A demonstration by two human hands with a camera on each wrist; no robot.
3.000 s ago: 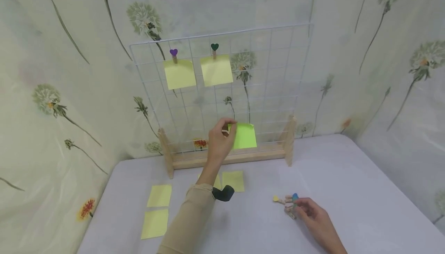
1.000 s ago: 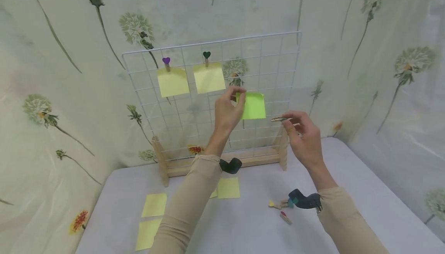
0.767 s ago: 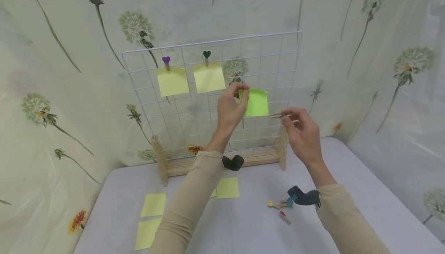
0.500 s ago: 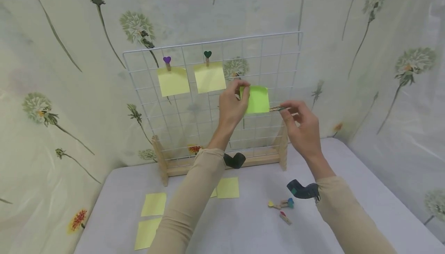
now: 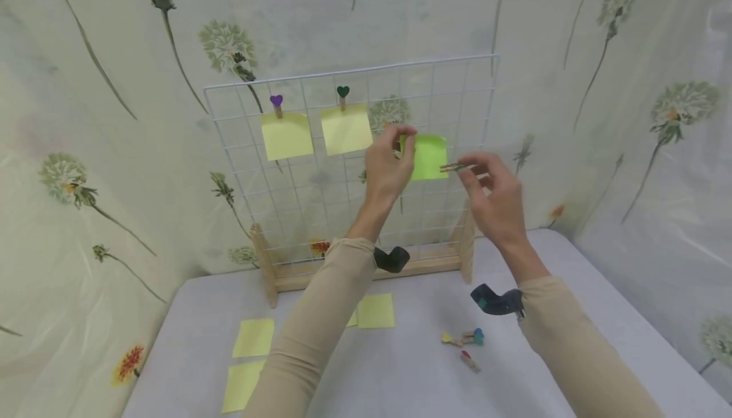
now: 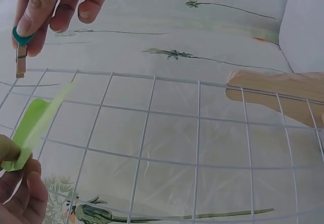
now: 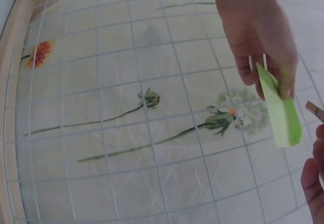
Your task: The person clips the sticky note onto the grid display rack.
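Note:
My left hand (image 5: pixel 390 167) pinches a bright green sticky note (image 5: pixel 430 157) by its left edge, holding it up in front of the white wire grid (image 5: pixel 320 189). Close on its right, my right hand (image 5: pixel 494 195) holds a small wooden clothespin (image 5: pixel 452 167) between thumb and fingers; its tip overlaps the note's right side in the head view. A teal round end shows on this clothespin (image 6: pixel 21 57) in the left wrist view, where it stands apart from the curled note (image 6: pixel 33 125). In the right wrist view the note (image 7: pixel 281 115) bends beside my left fingers.
Two yellow notes (image 5: pixel 287 135) hang on the grid from clothespins with a purple heart (image 5: pixel 276 100) and a dark green heart (image 5: pixel 343 91). Several yellow notes (image 5: pixel 253 338) lie on the white table (image 5: pixel 412 380). Loose clothespins (image 5: pixel 470 361) lie at right. A wooden stand (image 5: pixel 372 272) carries the grid.
My left hand has raised the green note from low on the grid. My right hand has lifted a clothespin off the table and brought it up and left to the note.

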